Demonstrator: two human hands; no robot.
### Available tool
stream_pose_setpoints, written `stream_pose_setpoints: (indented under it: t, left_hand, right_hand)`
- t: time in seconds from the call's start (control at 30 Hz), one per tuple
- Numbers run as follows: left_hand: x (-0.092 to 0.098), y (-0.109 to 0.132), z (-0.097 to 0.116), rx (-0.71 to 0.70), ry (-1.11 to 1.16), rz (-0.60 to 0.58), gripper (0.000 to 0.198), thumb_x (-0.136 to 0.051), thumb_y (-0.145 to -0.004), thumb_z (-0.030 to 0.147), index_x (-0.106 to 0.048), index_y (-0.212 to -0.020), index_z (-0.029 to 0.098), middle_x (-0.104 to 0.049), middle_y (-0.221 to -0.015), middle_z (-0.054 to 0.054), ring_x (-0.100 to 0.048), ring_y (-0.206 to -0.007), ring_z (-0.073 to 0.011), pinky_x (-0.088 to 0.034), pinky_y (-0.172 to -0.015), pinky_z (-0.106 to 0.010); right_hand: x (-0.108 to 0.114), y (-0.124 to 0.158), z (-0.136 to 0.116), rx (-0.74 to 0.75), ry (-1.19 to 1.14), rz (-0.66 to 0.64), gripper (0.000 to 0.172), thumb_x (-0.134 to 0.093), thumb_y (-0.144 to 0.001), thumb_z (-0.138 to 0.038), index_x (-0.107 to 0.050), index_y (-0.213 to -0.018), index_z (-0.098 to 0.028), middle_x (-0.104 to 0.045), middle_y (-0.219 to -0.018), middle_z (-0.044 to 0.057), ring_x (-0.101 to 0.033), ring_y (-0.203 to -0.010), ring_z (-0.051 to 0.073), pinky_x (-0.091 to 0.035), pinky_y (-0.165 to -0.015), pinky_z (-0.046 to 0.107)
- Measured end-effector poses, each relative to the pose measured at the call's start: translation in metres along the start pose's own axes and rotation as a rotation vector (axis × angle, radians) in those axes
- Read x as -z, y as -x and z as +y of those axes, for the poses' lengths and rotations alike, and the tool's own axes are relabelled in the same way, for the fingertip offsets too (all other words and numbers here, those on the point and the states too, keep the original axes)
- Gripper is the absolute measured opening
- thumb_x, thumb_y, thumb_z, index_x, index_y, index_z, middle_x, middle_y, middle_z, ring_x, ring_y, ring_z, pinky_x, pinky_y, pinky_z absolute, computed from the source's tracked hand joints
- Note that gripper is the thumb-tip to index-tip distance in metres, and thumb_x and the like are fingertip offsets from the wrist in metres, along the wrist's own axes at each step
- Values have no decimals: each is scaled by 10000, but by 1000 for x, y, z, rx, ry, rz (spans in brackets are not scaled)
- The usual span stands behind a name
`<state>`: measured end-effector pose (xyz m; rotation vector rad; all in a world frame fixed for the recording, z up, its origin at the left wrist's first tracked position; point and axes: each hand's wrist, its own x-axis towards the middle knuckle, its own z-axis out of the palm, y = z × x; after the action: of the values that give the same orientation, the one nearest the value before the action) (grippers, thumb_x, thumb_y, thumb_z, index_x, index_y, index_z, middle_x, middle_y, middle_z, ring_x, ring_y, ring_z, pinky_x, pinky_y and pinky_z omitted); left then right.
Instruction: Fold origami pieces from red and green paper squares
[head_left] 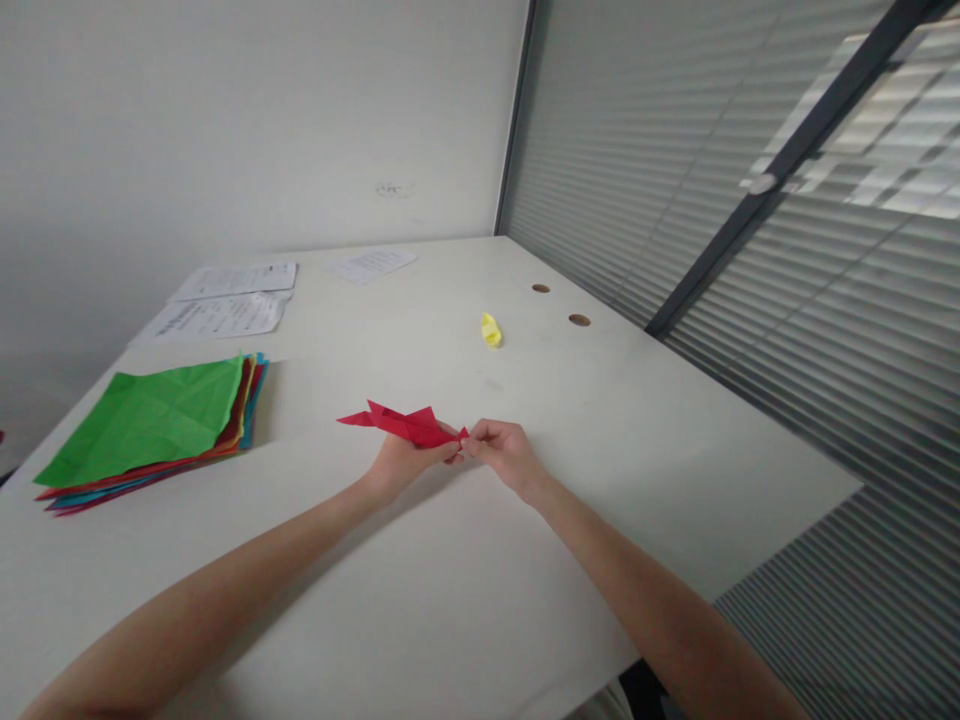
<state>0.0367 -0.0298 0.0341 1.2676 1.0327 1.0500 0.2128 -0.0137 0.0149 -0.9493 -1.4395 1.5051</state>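
A red folded paper figure [420, 428] with pointed flaps is held just above the white table [420, 600]. My left hand [401, 465] is closed around its underside, the thumb lying along it toward the right end. At that right end my right hand [506, 450] pinches a small red tip between thumb and fingers. The long thin point at the figure's left end sticks out free. Part of the figure's lower side is hidden by my left hand.
A stack of coloured paper sheets, green sheet [161, 405] on top, lies at the left. Beyond my hands sits a small yellow folded paper piece [491, 330]. Printed sheets [217, 315] lie at the back left. Two round holes [579, 320] are near the right edge, beside window blinds.
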Motion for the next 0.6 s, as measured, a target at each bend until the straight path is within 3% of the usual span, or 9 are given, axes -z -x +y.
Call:
stream_pose_setpoints:
  t: [0.2, 0.4, 0.6]
  left_hand:
    - [-1, -1, -3, 45, 95, 21, 227, -791, -665, 316, -704, -726, 115, -694, -671, -53, -624, -622, -138, -530, -633, -262]
    - [1, 1, 0, -55, -31, 59, 197, -777, -682, 311, -700, -713, 132, -701, -663, -46, -643, -616, -147, -543, -627, -261]
    - [0, -2, -9, -2, 1, 63, 247, -798, -665, 338, -710, -739, 120, -718, -677, -65, -647, -609, -147, -540, -611, -252]
  right_hand:
    - [-2, 3, -5, 197, 333, 126, 231, -685, -749, -374, -616, -627, -191, -612, -654, 2, -530, -649, 137, -399, -640, 283]
    - [-6, 1, 1, 7, 19, 48, 353, -729, -690, -506, -589, -637, -186, -603, -607, -8, -529, -611, 135, -394, -623, 283]
    - [-2, -1, 6, 24, 32, 79, 358, -742, -675, -507, -583, -636, -189, -603, -621, -8, -513, -595, 131, -378, -600, 279]
